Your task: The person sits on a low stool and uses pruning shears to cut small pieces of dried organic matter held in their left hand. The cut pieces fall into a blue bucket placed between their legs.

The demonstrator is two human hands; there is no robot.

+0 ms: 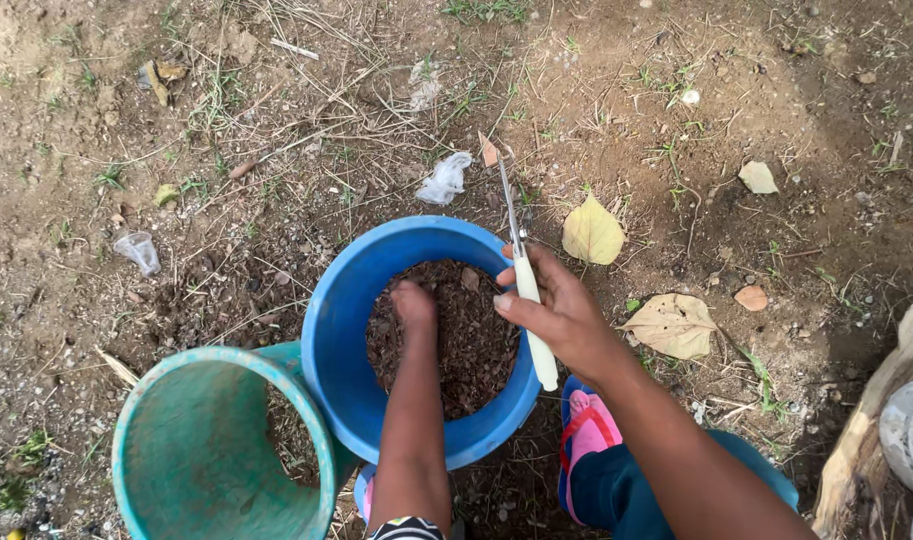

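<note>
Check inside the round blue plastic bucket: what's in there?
The round blue plastic bucket holds dark brown crumbly soil or mulch. The left hand is pressed into it, fingers buried. The bucket's bottom and anything beneath the fill are covered.

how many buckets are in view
2: a blue round plastic bucket of brown soil at centre, the left hand inside it; a green round plastic bucket touching it at lower left.

An outdoor yard or garden patch: bare brown ground with sparse grass, dry fallen leaves, twigs, and 2 plastic buckets holding soil.
</note>
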